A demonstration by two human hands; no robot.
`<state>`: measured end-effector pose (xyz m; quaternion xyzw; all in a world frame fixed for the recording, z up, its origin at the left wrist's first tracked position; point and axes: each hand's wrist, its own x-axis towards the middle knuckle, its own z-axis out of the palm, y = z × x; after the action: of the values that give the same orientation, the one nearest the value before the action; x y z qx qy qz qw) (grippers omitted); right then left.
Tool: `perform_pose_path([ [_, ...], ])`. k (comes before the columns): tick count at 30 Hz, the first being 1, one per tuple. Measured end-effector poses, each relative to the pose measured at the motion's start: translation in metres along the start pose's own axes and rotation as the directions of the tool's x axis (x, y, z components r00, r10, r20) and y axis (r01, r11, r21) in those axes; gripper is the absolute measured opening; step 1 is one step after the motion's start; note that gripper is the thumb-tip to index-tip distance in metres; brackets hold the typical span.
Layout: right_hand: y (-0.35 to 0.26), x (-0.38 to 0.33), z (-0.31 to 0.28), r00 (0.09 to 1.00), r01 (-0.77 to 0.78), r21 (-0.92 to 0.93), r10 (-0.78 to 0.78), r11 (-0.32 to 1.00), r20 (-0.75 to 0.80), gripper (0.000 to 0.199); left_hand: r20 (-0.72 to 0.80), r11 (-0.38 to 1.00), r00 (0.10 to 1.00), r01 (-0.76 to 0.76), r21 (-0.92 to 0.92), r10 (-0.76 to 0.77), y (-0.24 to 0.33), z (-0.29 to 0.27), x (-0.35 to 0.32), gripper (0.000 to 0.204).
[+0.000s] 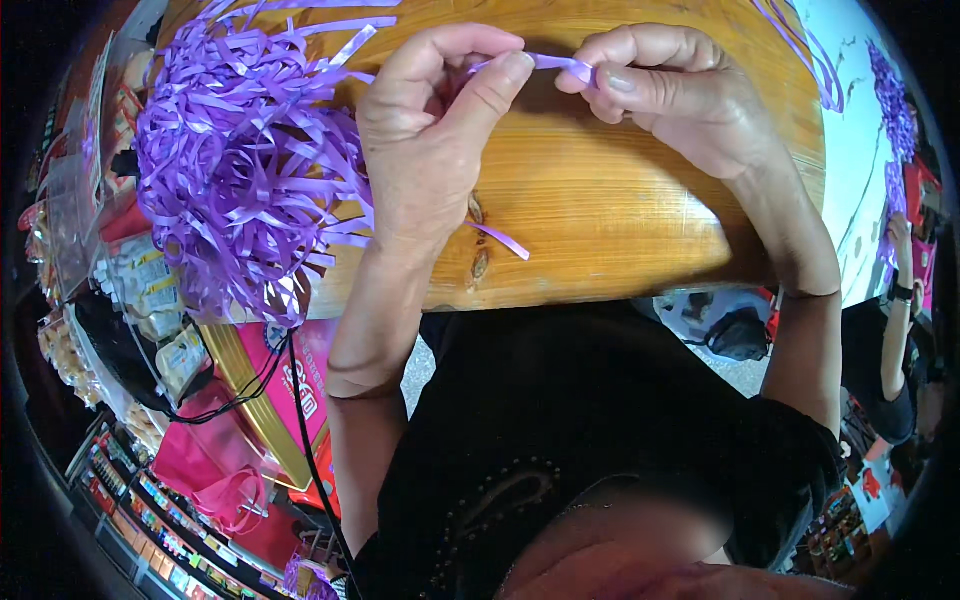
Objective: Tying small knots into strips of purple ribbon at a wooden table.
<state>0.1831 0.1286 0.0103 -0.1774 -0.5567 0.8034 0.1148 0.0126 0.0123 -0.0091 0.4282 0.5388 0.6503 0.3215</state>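
A narrow purple ribbon (548, 62) is stretched between my two hands above the wooden table. My left hand (437, 120) pinches one part of it between thumb and forefinger, with the other fingers curled in. At the ribbon's other side my right hand (665, 90) grips it between thumb and fingertips, where it looks folded or looped. A short ribbon tail (503, 240) shows on the table below my left hand. Just left of that hand lies a big tangled heap of purple ribbons (250, 170).
The wooden table (600, 240) has a curved near edge close to my body. A white marbled surface (850, 200) adjoins it at right, with more purple ribbon (890, 110) and a co-worker's arm (900, 300). Packaged goods (150, 290) and a pink box (300, 380) stand at left.
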Motion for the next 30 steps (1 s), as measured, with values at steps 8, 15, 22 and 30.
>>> perform_pose_path([
  [8,0.014,0.003,0.001,0.943,0.315,-0.34,-0.334,0.886,0.003,0.03,-0.04,0.932,0.991,0.103,-0.349,-0.124,0.001,0.016,-0.008,0.013],
  [15,-0.01,0.002,0.033,0.827,0.34,-0.686,-0.552,0.644,-0.108,0.024,-0.085,0.972,0.996,-0.039,-0.233,0.019,-0.009,0.018,-0.01,0.015],
  [22,-0.006,0.006,0.031,0.701,0.321,-0.923,-0.709,0.213,0.081,0.024,-0.038,0.98,0.999,0.008,-0.198,-0.016,-0.014,0.026,-0.011,0.015],
  [30,-0.005,0.002,0.035,0.729,0.292,-0.938,-0.678,0.187,0.091,0.022,-0.01,0.979,0.998,0.052,-0.195,-0.055,-0.013,0.019,-0.012,0.011],
])
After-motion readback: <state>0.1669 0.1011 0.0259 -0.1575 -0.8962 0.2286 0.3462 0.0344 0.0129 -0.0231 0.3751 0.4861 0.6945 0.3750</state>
